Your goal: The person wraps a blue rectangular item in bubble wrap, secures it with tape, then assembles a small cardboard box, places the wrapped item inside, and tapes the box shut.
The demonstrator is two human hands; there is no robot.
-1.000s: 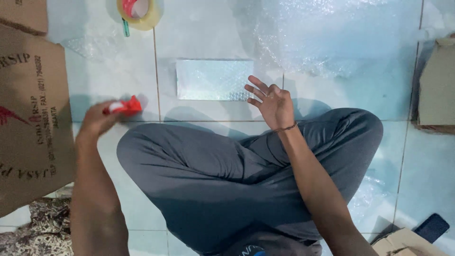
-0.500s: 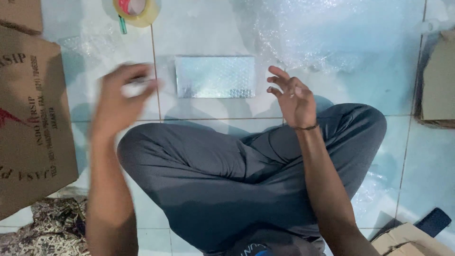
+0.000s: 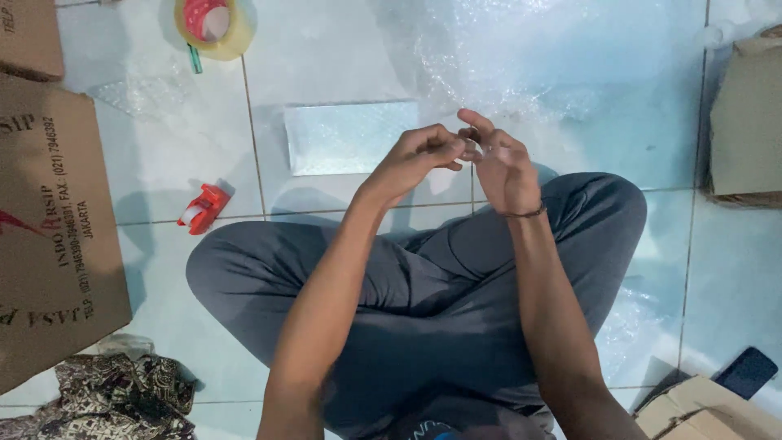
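Note:
My left hand (image 3: 415, 159) and my right hand (image 3: 501, 163) meet above my crossed legs, fingertips touching. The left fingers are pinched together against the right hand's fingers, which are loosely spread. I cannot tell whether anything thin is held between them. Just beyond the hands, a flat rectangular packet wrapped in bubble wrap (image 3: 346, 137) lies on the tiled floor. A small red tape dispenser (image 3: 203, 209) lies on the floor by my left knee, away from both hands.
A yellowish tape roll (image 3: 213, 24) sits at the top left. A loose bubble wrap sheet (image 3: 529, 57) spreads at the top. Cardboard boxes stand at the left (image 3: 49, 236), right (image 3: 745, 122) and lower right (image 3: 709, 411). Patterned cloth (image 3: 106, 399) lies at the bottom left.
The left hand put down the red tape dispenser and swung right to meet the right hand. The right hand rose slightly off my knee.

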